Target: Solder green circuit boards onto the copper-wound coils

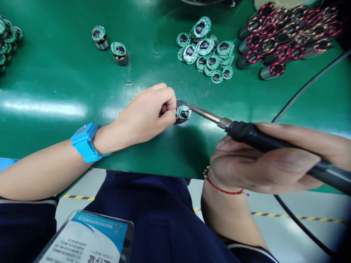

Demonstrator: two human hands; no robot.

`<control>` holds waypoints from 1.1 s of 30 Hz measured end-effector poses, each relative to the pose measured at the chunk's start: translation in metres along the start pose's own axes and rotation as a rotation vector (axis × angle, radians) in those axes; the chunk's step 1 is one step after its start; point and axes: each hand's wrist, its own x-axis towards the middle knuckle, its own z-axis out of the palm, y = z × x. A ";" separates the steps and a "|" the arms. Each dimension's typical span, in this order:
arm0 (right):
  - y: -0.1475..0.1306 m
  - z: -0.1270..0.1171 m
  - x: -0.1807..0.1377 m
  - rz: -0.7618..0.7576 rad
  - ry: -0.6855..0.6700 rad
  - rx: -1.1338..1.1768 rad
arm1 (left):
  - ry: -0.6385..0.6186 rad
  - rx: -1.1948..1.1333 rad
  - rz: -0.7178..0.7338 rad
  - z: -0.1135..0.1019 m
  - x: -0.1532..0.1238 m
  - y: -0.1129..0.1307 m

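With its fingers curled in, my left hand [149,113] grips a small motor stator [179,104] near the middle of the table. A round green circuit board [183,112] sits on the stator's end, facing me. My right hand [263,160] is closed round the black handle of a soldering iron [244,133]. The metal tip of the iron reaches left to the edge of the board; whether it touches cannot be made out. My left fingertips and part of the stator behind them are hidden.
Two stators with boards on top [120,53] stand at the back left. Loose round boards [205,47] lie piled at the back middle. Several stators with red and copper windings [276,69] stand at the back right. More boards [8,40] crowd the far left. The iron's cable [307,86] crosses the right side.
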 end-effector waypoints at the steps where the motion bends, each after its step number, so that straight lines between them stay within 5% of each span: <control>1: 0.001 0.000 0.000 -0.031 0.011 -0.005 | -0.001 0.003 0.001 0.000 0.000 0.000; 4: 0.003 0.001 0.001 -0.056 -0.098 -0.011 | 0.000 0.014 0.013 0.000 -0.001 -0.001; 9: 0.000 -0.002 -0.003 0.139 -0.415 -0.122 | -0.003 0.018 0.008 0.000 -0.001 -0.001; 14: 0.006 -0.004 -0.004 0.098 -0.786 -0.264 | -0.016 0.022 0.006 0.000 0.000 -0.001; 33: 0.005 0.002 -0.002 -0.007 -0.827 -0.340 | -0.094 0.079 0.151 0.003 -0.002 -0.008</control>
